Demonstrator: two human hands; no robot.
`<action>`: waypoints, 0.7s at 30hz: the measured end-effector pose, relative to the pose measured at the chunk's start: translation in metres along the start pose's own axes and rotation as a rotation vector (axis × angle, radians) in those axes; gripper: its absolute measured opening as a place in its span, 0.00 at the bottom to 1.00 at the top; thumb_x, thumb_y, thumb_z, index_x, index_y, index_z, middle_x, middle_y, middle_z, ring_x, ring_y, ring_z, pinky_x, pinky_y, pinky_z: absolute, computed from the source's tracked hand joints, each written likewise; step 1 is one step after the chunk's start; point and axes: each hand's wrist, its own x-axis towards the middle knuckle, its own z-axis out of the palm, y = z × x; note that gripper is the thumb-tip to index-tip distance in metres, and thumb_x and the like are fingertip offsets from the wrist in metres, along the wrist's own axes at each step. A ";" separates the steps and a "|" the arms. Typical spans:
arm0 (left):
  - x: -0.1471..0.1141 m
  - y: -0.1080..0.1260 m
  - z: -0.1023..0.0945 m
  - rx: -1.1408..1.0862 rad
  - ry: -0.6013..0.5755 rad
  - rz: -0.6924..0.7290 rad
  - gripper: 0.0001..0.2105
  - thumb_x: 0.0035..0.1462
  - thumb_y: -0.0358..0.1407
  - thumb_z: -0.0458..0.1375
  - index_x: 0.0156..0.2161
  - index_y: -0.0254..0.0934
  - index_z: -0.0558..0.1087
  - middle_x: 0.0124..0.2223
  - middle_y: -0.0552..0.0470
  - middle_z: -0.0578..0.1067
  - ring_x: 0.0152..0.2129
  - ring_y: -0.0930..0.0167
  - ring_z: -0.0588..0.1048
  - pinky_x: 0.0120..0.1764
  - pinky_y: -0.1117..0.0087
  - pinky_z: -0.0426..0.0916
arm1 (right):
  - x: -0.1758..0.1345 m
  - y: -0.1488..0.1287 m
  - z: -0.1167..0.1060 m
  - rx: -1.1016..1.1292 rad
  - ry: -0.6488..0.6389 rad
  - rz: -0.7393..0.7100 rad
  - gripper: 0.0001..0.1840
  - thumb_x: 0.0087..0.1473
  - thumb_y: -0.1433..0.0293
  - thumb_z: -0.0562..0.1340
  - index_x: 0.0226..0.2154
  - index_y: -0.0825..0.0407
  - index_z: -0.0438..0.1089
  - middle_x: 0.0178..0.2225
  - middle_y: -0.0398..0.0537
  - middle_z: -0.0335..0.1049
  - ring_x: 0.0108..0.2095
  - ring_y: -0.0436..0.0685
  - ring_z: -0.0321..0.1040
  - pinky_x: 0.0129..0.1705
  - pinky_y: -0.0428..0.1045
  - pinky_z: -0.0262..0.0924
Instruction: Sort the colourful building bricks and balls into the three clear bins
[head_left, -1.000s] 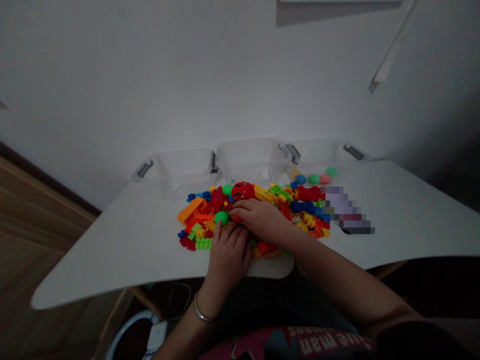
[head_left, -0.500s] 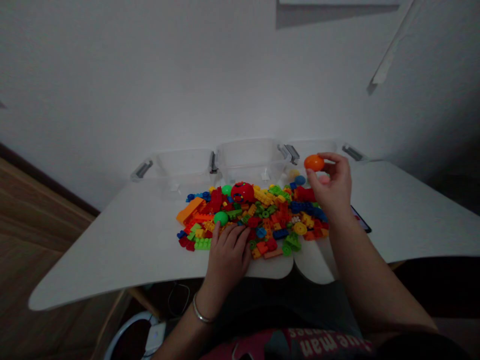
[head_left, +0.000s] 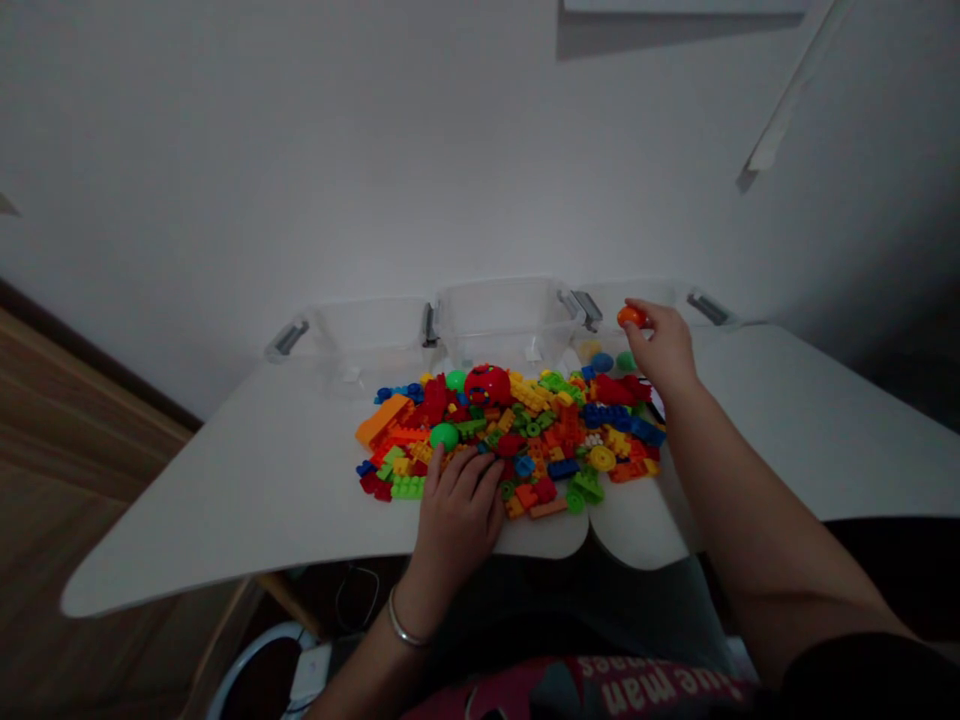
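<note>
A silver bangle; black sleeve; pink shirt, pale lettering.

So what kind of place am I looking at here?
Probably a room in a home, perhaps a play corner: a white table stands by a plain wall, with a pile of colorful toy bricks and clear plastic bins on it.

A dim, pale wall rises behind a white table.

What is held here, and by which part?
The right hand holds an orange ball by its right side, fingers above, thumb below; whether the left hand holds anything is unclear.
</note>
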 end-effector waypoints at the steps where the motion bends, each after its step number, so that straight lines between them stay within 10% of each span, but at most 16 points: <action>1: 0.000 0.000 0.000 0.003 -0.001 0.001 0.13 0.60 0.31 0.54 0.47 0.38 0.76 0.47 0.47 0.80 0.48 0.61 0.74 0.61 0.45 0.56 | 0.001 0.001 0.001 -0.045 -0.039 0.005 0.21 0.55 0.67 0.54 0.46 0.53 0.75 0.45 0.57 0.76 0.46 0.63 0.70 0.56 0.64 0.56; 12: -0.001 -0.003 -0.001 0.013 -0.002 -0.021 0.12 0.61 0.33 0.54 0.48 0.39 0.75 0.47 0.48 0.80 0.48 0.59 0.73 0.60 0.45 0.56 | -0.001 0.004 0.003 -0.194 -0.157 0.000 0.21 0.57 0.67 0.50 0.37 0.53 0.79 0.36 0.56 0.79 0.40 0.63 0.71 0.56 0.63 0.52; 21: 0.000 -0.001 0.002 -0.037 -0.002 -0.032 0.12 0.61 0.31 0.54 0.48 0.36 0.75 0.47 0.47 0.79 0.48 0.60 0.73 0.59 0.46 0.58 | -0.019 -0.057 -0.012 0.277 0.196 0.001 0.14 0.55 0.68 0.55 0.42 0.50 0.72 0.42 0.51 0.73 0.45 0.61 0.68 0.52 0.60 0.61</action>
